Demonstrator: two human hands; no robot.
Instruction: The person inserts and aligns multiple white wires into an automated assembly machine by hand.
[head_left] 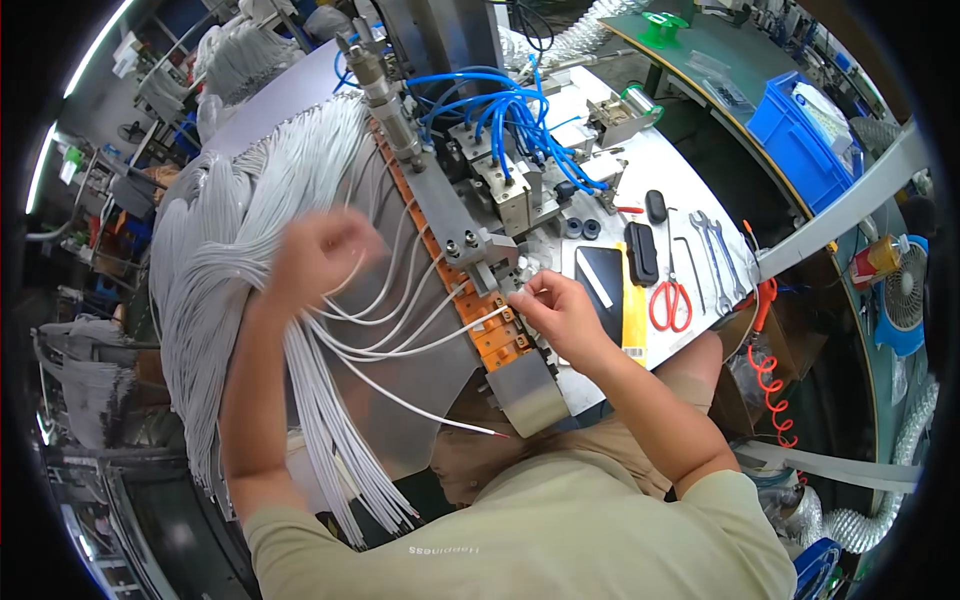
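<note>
My left hand (325,258) is smeared by motion above the bundle of white cables (300,160), so its fingers do not show clearly. My right hand (562,312) has thumb and forefinger pinched together beside the metal head (484,262) of a bench machine. What lies between those fingertips is too small to make out. Close to them ends a white cable (430,348) that lies across an orange track (490,335). Several other cables rest with their ends along this track. One loose cable (440,412) with a reddish tip hangs nearer to me.
Blue air hoses (490,95) run over the machine. On the white table to the right lie a phone (597,290), a black case (641,252), red-handled scissors (671,303) and wrenches (718,262). A blue crate (790,130) and a blue fan (905,290) stand farther right.
</note>
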